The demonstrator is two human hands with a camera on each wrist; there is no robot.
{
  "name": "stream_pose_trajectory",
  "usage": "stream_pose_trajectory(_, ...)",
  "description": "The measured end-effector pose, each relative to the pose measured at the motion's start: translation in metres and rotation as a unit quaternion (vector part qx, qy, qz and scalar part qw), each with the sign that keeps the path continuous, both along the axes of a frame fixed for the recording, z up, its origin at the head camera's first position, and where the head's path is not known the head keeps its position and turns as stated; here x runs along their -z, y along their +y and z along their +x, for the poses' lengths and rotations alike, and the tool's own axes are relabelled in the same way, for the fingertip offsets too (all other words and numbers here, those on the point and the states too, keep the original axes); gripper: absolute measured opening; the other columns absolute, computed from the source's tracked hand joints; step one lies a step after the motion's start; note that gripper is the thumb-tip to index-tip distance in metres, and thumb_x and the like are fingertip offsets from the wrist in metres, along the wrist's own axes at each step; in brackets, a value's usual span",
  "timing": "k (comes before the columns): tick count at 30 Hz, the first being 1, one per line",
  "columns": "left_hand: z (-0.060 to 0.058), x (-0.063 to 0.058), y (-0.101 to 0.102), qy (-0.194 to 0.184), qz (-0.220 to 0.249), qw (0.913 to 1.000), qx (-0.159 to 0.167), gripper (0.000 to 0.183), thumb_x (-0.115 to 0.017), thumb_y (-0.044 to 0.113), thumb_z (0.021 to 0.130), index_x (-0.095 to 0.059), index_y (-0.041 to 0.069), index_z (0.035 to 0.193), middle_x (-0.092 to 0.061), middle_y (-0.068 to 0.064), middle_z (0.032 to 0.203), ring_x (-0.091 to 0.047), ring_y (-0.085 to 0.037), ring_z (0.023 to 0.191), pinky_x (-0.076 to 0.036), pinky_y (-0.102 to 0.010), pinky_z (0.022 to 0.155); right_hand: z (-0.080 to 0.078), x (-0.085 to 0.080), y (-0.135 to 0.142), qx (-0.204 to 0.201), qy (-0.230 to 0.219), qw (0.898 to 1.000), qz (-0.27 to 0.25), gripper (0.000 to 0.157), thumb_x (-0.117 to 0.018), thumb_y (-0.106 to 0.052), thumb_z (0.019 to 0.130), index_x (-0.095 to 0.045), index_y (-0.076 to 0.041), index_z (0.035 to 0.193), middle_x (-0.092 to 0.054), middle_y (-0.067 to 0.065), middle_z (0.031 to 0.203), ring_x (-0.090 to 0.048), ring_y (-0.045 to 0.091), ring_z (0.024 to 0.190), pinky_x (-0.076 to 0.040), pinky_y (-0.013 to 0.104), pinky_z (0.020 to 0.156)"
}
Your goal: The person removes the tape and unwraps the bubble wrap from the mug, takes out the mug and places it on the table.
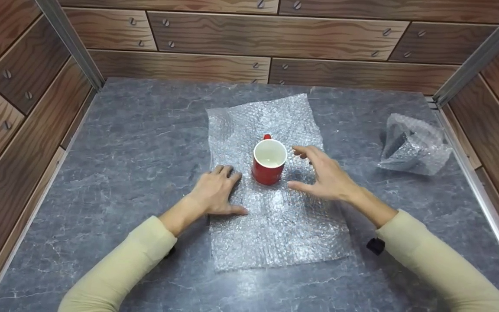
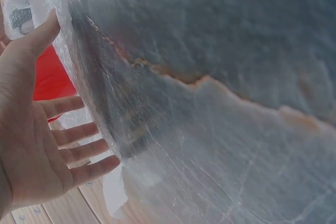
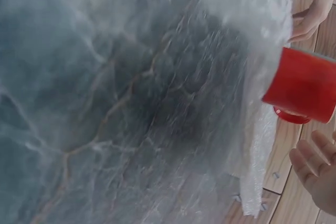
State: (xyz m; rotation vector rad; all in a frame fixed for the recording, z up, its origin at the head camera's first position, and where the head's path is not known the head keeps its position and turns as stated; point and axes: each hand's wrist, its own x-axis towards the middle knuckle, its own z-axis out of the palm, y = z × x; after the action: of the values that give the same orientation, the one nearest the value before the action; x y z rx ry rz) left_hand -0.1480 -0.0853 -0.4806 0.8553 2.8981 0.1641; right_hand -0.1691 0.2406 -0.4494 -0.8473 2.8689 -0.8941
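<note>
A red mug [image 1: 268, 173] with a white inside stands upright on a sheet of bubble wrap [image 1: 275, 234], its handle pointing to the far side. My left hand [image 1: 217, 193] rests at the sheet's left edge, fingers and thumb spread, apart from the mug. To the right of the mug, my right hand [image 1: 325, 175] hovers with thumb and fingers parted and nothing between them. The left wrist view shows the left hand [image 2: 37, 129] with straight fingers along the wrap's edge. In the right wrist view the red mug [image 3: 302, 85] appears near the right hand's fingers [image 3: 310, 158].
A crumpled piece of bubble wrap [image 1: 418, 147] lies at the right of the grey marbled table [image 1: 145, 130]. Wood-patterned walls [image 1: 275, 37] and metal rails [image 1: 483, 203] border the table at the back and sides.
</note>
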Motion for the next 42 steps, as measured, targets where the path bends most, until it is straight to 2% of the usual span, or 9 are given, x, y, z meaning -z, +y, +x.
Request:
stream_pose_trajectory(8, -0.001, 0.001, 0.0, 0.002, 0.0, 1.0, -0.001, 0.108, -0.075, 0.082, 0.074, -0.053, 0.01, 0.151, -0.054, -0.023, 0.152, -0.055, -0.042, 0.139, -0.059, -0.058, 0.101, -0.022, 0.008, -0.007, 0.0, 0.009, 1.0, 0.024, 0.098, -0.081, -0.061, 0.084, -0.041, -0.012, 0.159, -0.057, 0.012, 0.152, -0.056, 0.034, 0.138, -0.038, 0.066, 0.121)
stream_pose_trajectory(15, -0.001, 0.001, 0.0, -0.001, -0.003, 1.0, 0.0, 0.108, -0.074, 0.083, 0.075, -0.052, 0.011, 0.153, -0.053, -0.024, 0.154, -0.054, -0.044, 0.14, -0.058, -0.059, 0.103, -0.038, 0.015, -0.018, -0.008, 0.01, 0.999, 0.043, 0.1, -0.079, -0.068, 0.082, -0.042, -0.014, 0.159, -0.057, 0.01, 0.151, -0.054, 0.033, 0.139, -0.04, 0.064, 0.121)
stream_pose_trajectory(22, -0.001, 0.002, 0.0, -0.002, -0.007, 1.0, -0.002, 0.109, -0.073, 0.083, 0.075, -0.051, 0.011, 0.154, -0.052, -0.023, 0.155, -0.053, -0.043, 0.142, -0.057, -0.059, 0.104, -0.05, 0.022, -0.027, -0.018, 0.016, 0.999, 0.047, 0.099, -0.079, -0.072, 0.078, -0.048, -0.015, 0.153, -0.062, 0.01, 0.14, -0.058, 0.03, 0.131, -0.047, 0.058, 0.114)
stream_pose_trajectory(33, -0.002, 0.001, 0.0, 0.0, -0.002, 1.0, 0.0, 0.108, -0.074, 0.082, 0.075, -0.051, 0.011, 0.154, -0.053, -0.023, 0.155, -0.053, -0.043, 0.142, -0.058, -0.058, 0.104, -0.057, 0.033, -0.036, -0.03, 0.024, 0.999, 0.031, 0.099, -0.085, -0.069, 0.072, -0.052, -0.011, 0.145, -0.062, 0.011, 0.133, -0.059, 0.03, 0.124, -0.051, 0.054, 0.11)
stream_pose_trajectory(42, -0.001, 0.003, -0.001, 0.009, 0.009, 0.9999, 0.003, 0.108, -0.075, 0.082, 0.074, -0.053, 0.01, 0.152, -0.055, -0.024, 0.152, -0.055, -0.043, 0.139, -0.058, -0.058, 0.103, -0.056, 0.041, -0.043, -0.014, 0.038, 0.999, -0.006, 0.098, -0.089, -0.064, 0.069, -0.055, -0.009, 0.142, -0.063, 0.011, 0.13, -0.062, 0.029, 0.119, -0.056, 0.052, 0.105)
